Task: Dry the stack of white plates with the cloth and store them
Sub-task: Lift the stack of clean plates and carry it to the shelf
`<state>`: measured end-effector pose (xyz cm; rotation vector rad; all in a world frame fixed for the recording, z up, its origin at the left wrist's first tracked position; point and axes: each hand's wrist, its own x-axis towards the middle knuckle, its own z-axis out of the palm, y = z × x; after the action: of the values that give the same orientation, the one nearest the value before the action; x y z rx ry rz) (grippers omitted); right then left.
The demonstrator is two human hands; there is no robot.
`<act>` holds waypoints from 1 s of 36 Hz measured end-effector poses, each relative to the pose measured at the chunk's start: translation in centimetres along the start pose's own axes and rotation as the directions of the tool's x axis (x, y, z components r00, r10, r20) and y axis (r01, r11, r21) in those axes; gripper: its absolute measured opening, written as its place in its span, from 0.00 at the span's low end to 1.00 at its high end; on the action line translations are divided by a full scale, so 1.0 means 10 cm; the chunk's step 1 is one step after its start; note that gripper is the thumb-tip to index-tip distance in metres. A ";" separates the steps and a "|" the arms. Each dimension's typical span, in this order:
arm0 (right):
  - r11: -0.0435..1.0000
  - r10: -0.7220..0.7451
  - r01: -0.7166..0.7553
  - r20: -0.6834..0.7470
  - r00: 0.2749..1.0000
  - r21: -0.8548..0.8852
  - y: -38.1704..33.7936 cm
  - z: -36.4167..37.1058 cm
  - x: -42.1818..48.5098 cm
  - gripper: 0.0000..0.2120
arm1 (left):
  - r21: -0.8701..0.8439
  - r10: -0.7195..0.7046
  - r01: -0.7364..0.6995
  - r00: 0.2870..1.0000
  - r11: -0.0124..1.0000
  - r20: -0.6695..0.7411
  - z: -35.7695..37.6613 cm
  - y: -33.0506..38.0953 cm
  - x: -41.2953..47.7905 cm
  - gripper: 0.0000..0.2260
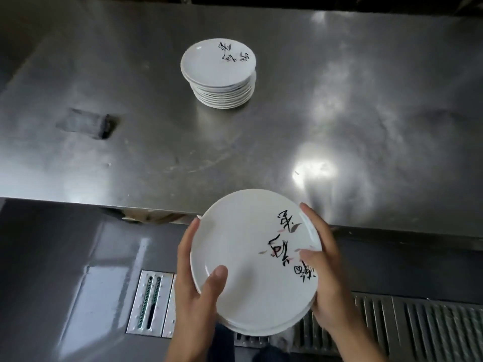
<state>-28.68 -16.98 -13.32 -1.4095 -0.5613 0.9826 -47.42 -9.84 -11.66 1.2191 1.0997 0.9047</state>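
Hands, left (194, 288) and right (322, 270), grip plates (251, 259) at 6 o'clock; stack (219, 74) on worktop (339, 113) at 12.

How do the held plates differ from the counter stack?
The held plates are few, tilted, gripped by the left hand and right hand off the counter's edge; the stack is taller, level and untouched. Both are white with black script.

Two bare hands, left hand (194, 291) and right hand (324, 278); forearms bare, no sleeves, rings or watch visible. Short trimmed nails. Dark trouser fabric (224, 343) visible below, between forearms.
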 end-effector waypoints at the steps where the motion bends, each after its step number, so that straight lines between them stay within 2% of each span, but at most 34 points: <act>1: 1.000 0.006 -0.006 0.001 1.000 0.001 0.04 -0.08 -0.05 0.33 | -0.009 -0.009 0.009 1.000 1.000 0.008 0.05 -0.05 -0.08 0.37; 7: 0.998 0.061 -0.061 0.016 0.998 0.008 0.29 -0.41 -0.36 0.35 | 0.023 -0.037 0.036 0.999 0.999 0.024 0.20 -0.35 -0.42 0.39; 17: 0.990 0.129 -0.123 -0.102 0.986 0.067 1.03 -0.56 -0.56 0.36 | 0.075 -0.062 0.052 0.989 0.996 0.134 0.21 -1.02 -0.40 0.37; 25: 0.995 0.087 -0.075 -0.175 0.981 0.070 1.93 -0.71 -0.14 0.35 | 0.053 -0.055 0.045 0.973 0.998 0.224 0.34 -1.93 0.05 0.35; 30: 1.000 0.011 -0.007 -0.202 0.979 0.021 2.56 -0.92 0.36 0.34 | 0.026 0.031 -0.039 0.972 0.999 0.235 0.56 -2.62 0.45 0.32; 36: 0.996 -0.088 0.090 -0.172 0.981 0.005 3.27 -1.16 0.97 0.34 | -0.023 0.130 -0.128 0.959 0.991 0.254 0.78 -3.38 0.92 0.33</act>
<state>-21.62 -19.12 -48.54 -1.4291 -0.4850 0.7833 -38.79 -8.02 -46.47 1.3729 0.8191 0.8214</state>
